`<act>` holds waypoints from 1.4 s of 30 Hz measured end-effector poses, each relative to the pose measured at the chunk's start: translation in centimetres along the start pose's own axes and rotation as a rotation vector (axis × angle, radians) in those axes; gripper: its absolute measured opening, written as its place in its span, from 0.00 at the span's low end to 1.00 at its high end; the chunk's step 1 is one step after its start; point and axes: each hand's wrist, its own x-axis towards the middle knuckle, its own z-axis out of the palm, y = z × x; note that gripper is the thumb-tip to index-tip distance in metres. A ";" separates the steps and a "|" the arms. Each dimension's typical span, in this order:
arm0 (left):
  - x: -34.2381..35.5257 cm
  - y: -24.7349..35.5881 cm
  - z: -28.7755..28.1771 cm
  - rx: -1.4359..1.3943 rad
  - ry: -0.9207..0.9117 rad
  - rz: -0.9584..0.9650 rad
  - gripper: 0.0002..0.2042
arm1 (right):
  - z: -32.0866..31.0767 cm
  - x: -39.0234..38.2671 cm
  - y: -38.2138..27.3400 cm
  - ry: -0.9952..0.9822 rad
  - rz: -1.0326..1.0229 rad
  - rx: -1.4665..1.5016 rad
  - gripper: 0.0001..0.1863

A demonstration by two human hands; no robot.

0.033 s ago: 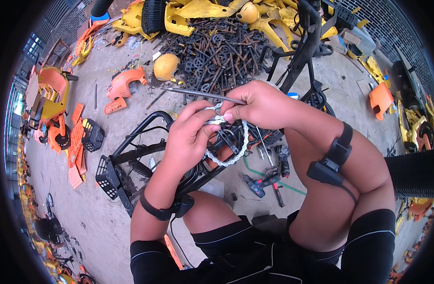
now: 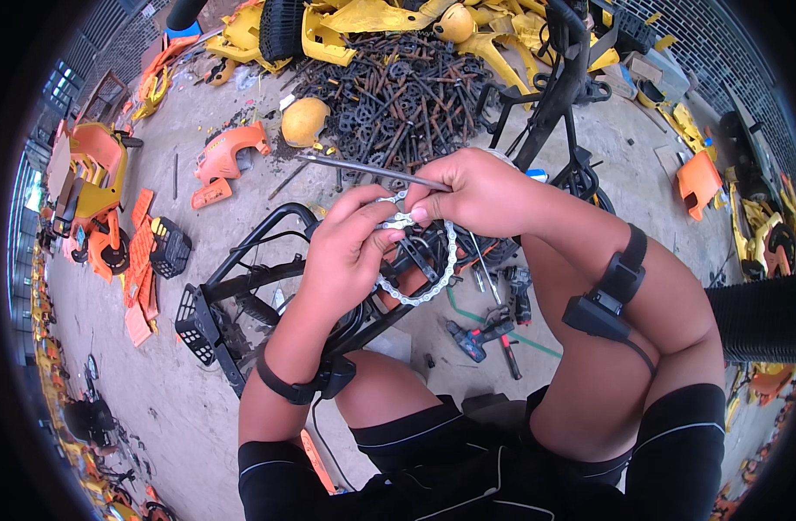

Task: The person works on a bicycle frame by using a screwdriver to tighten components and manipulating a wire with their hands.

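My left hand [image 2: 350, 243] is closed, thumb and fingers pinching a silver roller chain [image 2: 451, 252]. The chain hangs in a loop below both hands, in front of a black vehicle frame [image 2: 268, 221]. My right hand [image 2: 467, 187] meets the left at the same stretch of chain, its thumb and finger pressed on the links. It also grips a long thin metal rod [image 2: 363, 168], which points left above my left hand; its other end is hidden in the fist. The pinched links are partly covered by my fingertips.
On the floor between my legs lie a cordless power drill [image 2: 478, 334] and a second dark power tool [image 2: 519, 291]. A heap of rusty metal parts [image 2: 398, 95] rises ahead. Orange panels [image 2: 142, 269] and a black basket [image 2: 170, 247] lie to the left.
The tip of the rod has shifted very slightly. Both hands and the chain stay where they were.
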 end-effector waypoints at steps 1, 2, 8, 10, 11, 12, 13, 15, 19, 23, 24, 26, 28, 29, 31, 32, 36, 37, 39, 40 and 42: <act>0.0 0.1 0.0 -0.025 -0.003 -0.002 0.11 | 0.1 0.0 0.1 -0.003 0.008 0.016 0.07; 0.0 0.1 0.0 -0.002 -0.005 0.019 0.11 | 0.2 0.1 0.2 -0.005 0.017 0.033 0.07; 0.2 0.3 -0.2 0.030 -0.016 0.040 0.09 | 0.1 0.1 0.3 -0.005 0.034 0.056 0.07; 0.2 0.5 0.0 -0.021 -0.019 -0.022 0.08 | -0.2 0.1 0.3 -0.005 0.034 0.042 0.09; 0.2 0.6 0.0 -0.066 -0.015 -0.080 0.08 | -0.5 0.1 0.1 0.002 0.043 0.034 0.10; 0.1 0.7 0.1 -0.113 -0.005 -0.137 0.08 | -0.8 -0.1 -0.4 0.005 0.051 0.021 0.12; 0.0 0.6 0.1 -0.159 0.006 -0.194 0.08 | -1.2 -0.6 -1.2 0.038 0.008 -0.129 0.18; -0.2 -0.2 0.4 -0.265 0.064 -0.309 0.08 | -1.8 -1.3 -2.4 0.183 -0.037 -0.050 0.20; -0.2 -1.1 0.5 -0.308 0.161 -0.380 0.09 | -2.9 -2.7 -3.1 0.319 -0.083 -0.263 0.19; -0.3 -2.2 0.4 -0.226 0.271 -0.368 0.10 | -3.5 -4.0 -4.2 0.235 0.005 -0.653 0.10; -0.1 -2.2 0.4 -0.208 0.287 -0.377 0.10 | -3.6 -4.2 -4.5 0.240 0.028 -0.694 0.10; 0.1 -2.0 0.3 -0.142 0.320 -0.314 0.10 | -3.8 -4.5 -5.1 0.249 0.073 -0.776 0.08; 0.2 -1.8 0.0 0.042 0.328 -0.245 0.11 | -3.8 -4.7 -5.2 0.213 0.085 -0.796 0.08; 0.3 -1.7 -0.3 0.081 0.335 -0.222 0.11 | -3.8 -4.7 -5.3 0.194 0.091 -0.806 0.08; 0.4 -1.7 -0.5 0.153 0.342 -0.174 0.11 | -3.5 -4.5 -5.0 0.204 0.075 -0.827 0.09; 0.4 -1.7 -0.6 0.164 0.351 -0.171 0.11 | -3.4 -4.4 -4.8 0.209 0.068 -0.838 0.10; 0.4 -1.8 -0.8 0.210 0.357 -0.124 0.12 | -2.8 -3.9 -4.8 0.192 0.063 -0.813 0.10; 0.3 -1.9 -0.8 0.223 0.353 -0.105 0.12 | -2.6 -3.7 -4.7 0.188 0.076 -0.823 0.10; 0.4 -1.6 -0.8 0.238 0.359 -0.103 0.12 | -2.3 -3.5 -4.6 0.195 0.089 -0.835 0.10; 0.4 -1.5 -0.8 0.245 0.361 -0.102 0.12 | -2.2 -3.5 -4.5 0.206 0.087 -0.837 0.10; 0.4 -1.5 -0.9 0.284 0.370 -0.090 0.11 | -2.1 -3.4 -4.5 0.219 0.087 -0.841 0.10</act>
